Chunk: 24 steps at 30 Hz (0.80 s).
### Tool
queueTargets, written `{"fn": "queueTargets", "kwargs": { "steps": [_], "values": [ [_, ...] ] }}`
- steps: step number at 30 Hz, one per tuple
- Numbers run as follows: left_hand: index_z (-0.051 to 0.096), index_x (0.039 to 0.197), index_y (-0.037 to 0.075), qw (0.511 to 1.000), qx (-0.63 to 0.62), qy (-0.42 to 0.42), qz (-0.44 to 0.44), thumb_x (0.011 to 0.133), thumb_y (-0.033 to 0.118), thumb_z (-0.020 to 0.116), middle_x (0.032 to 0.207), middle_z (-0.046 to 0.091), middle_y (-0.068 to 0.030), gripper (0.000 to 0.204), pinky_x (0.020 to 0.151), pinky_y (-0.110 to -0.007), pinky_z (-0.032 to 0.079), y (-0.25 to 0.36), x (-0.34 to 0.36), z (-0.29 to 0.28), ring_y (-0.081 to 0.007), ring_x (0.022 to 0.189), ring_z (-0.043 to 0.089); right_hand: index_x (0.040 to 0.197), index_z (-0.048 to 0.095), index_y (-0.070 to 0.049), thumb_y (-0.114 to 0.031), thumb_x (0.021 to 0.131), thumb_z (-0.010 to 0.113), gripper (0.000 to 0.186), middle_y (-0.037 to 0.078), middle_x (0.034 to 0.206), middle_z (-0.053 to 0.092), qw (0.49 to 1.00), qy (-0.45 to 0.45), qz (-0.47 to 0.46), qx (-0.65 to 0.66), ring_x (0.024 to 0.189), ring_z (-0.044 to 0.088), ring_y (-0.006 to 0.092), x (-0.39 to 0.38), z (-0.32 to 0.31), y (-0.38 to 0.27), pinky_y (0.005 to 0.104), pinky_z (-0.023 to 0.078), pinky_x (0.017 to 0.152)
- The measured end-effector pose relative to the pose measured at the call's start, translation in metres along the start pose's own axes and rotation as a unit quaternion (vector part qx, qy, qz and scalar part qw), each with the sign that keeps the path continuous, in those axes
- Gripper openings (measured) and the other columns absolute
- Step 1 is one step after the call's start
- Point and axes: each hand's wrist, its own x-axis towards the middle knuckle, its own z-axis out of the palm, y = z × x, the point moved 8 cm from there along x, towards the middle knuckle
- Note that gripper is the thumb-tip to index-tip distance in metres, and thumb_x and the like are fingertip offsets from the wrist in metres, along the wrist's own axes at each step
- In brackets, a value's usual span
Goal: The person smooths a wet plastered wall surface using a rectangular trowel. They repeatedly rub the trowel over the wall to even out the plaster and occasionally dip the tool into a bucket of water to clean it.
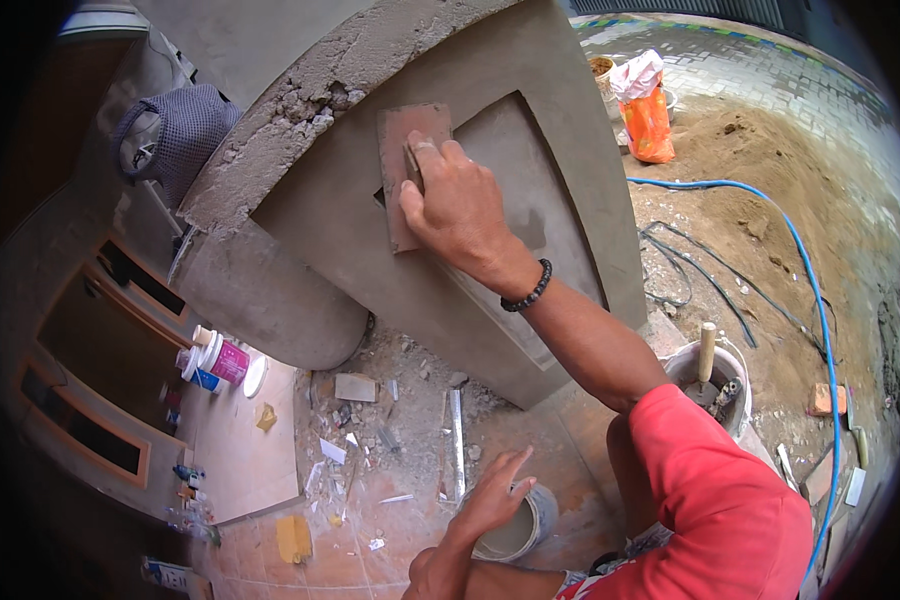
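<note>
One grey plastered wall face (598,200), the biggest item from where I stand; mostly smooth, and if its coat is soft a tilted tool edge could score it.
One rough ledge (300,120), along the upper left, pitted and crumbly; grains jarred loose might drop and drag into streaks.
One sunken panel (535,180), set in the wall face; its sharp borders could chip under too hard a stroke.
One tool bucket (743,405), at right, wooden handle (707,352) upright in it; a careless swing of the elbow could knock that handle.
One liquid bucket (547,520), grey contents, on the tiles between the legs; a shifted knee might tip it.
One float (395,175), reddish, rectangular, against the wall face across the panel's left end; uneven pressure could dig a corner in.
Two hands: right hand (465,205), clasped on the float's back; left hand (500,492), fingers spread, grasping nothing, over the liquid bucket, whether touching its rim I cannot tell.
One dark beaded bracelet (530,288), right wrist; a dropped wrist might graze the coat with it
</note>
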Motion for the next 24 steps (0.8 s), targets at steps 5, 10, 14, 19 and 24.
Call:
{"fn": "queueTargets", "kwargs": {
  "steps": [5, 10, 14, 19, 24],
  "values": [
    [0.047, 0.140, 0.003, 1.000, 0.004, 0.018, 0.002, 0.093, 0.017, 0.063, 0.131, 0.052, -0.0219, 0.052, 0.105, -0.040, 0.038, -0.009, -0.008, 0.000, -0.0370, 0.124, 0.049, 0.127, 0.056, 0.003, -0.016, 0.081, 0.063, 0.051, 0.023, 0.098, 0.061, 0.997, 0.010, -0.063, 0.046, 0.083, 0.065, 0.0374, -0.024, -0.018, -0.014, 0.0456, 0.054, 0.074],
    [0.047, 0.140, 0.003, 1.000, -0.009, 0.005, 0.009, 0.093, 0.017, 0.063, 0.132, 0.052, -0.0223, 0.052, 0.106, -0.041, 0.038, 0.011, -0.006, -0.002, -0.0377, 0.124, 0.049, 0.127, 0.056, 0.003, -0.018, 0.081, 0.063, 0.051, 0.023, 0.094, 0.062, 0.994, 0.084, 0.023, -0.066, 0.083, 0.066, 0.0373, 0.006, -0.045, 0.057, 0.0454, 0.055, 0.072],
    [0.047, 0.139, 0.001, 1.000, -0.004, 0.005, 0.020, 0.093, 0.016, 0.062, 0.130, 0.052, -0.0233, 0.050, 0.105, -0.042, 0.038, 0.011, 0.000, -0.002, -0.0387, 0.123, 0.049, 0.127, 0.057, 0.003, -0.019, 0.082, 0.061, 0.051, 0.023, 0.096, 0.063, 0.998, 0.034, 0.032, -0.035, 0.086, 0.064, 0.0378, 0.005, -0.011, 0.016, 0.0475, 0.052, 0.077],
    [0.049, 0.136, -0.001, 0.999, 0.010, 0.023, 0.035, 0.092, 0.016, 0.062, 0.127, 0.053, -0.0243, 0.049, 0.103, -0.042, 0.039, 0.002, 0.002, 0.003, -0.0403, 0.119, 0.050, 0.132, 0.053, 0.002, -0.015, 0.082, 0.062, 0.054, 0.022, 0.098, 0.060, 0.988, -0.132, -0.067, 0.048, 0.088, 0.064, 0.0368, -0.047, 0.037, -0.054, 0.0433, 0.054, 0.078],
    [0.048, 0.139, 0.002, 1.000, 0.011, 0.018, 0.023, 0.092, 0.017, 0.063, 0.131, 0.052, -0.0230, 0.051, 0.105, -0.042, 0.039, 0.010, -0.006, -0.003, -0.0386, 0.124, 0.049, 0.142, 0.042, 0.002, -0.009, 0.089, 0.061, 0.058, 0.016, 0.123, 0.058, 0.869, -0.027, 0.096, 0.484, 0.113, 0.059, 0.0217, -0.057, -0.021, 0.037, 0.0353, 0.049, 0.097]
  ]
}}
